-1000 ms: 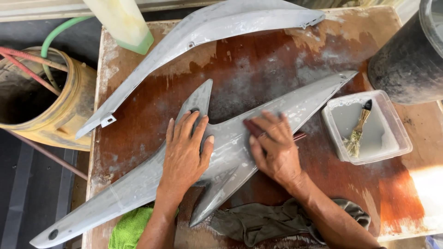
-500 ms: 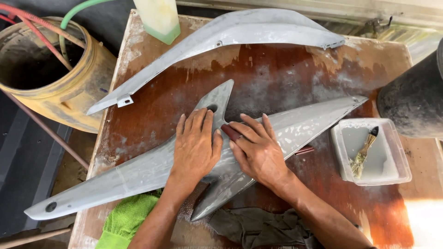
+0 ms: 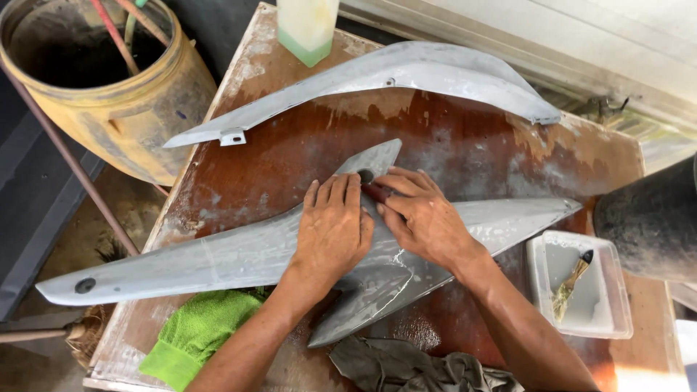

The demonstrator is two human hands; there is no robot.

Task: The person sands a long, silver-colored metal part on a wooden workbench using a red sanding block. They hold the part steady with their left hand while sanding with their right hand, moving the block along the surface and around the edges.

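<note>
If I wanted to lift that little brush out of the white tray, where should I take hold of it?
Pinch the brush by its bare handle near the dark upper tip, coming from above. It leans tip-up against the white tray with its bristles low, so the handle is the freer, probably cleaner end.

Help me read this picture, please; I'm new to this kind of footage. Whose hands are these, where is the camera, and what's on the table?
The camera sits on a person's head and looks down at their own bare hands. The left hand lies flat on a long grey pointed panel on a worn brown table. The right hand presses a small reddish piece against that panel. A second curved grey panel lies farther back. Nearby are a green cloth, a dark rag, a white tray holding a brush, a bottle and a yellow bucket.
</note>
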